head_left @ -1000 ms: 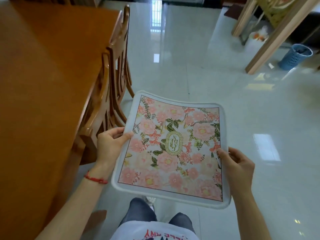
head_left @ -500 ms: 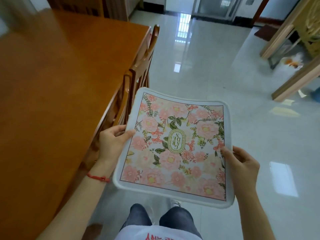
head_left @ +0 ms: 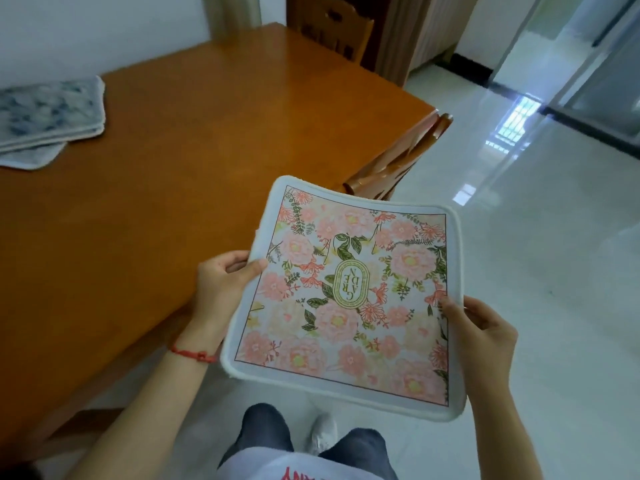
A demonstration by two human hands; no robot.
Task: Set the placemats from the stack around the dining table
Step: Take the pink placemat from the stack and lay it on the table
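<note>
Left hand (head_left: 225, 284) at 9 o'clock, thumb on top, pinching placemat (head_left: 346, 299) edge; right hand (head_left: 479, 332) at 4 o'clock, same grip; forearms extended forward.

The floral placemat (head_left: 346, 299) has a green oval badge at its centre reading "GARDEN", upside down from here. Red lettering on the white shirt (head_left: 294, 471) below the placemat is cut off, unreadable.

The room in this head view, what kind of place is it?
Most likely a home dining room: a wooden dining table with chairs pushed in, placemats on it, and a glossy tiled floor.
</note>
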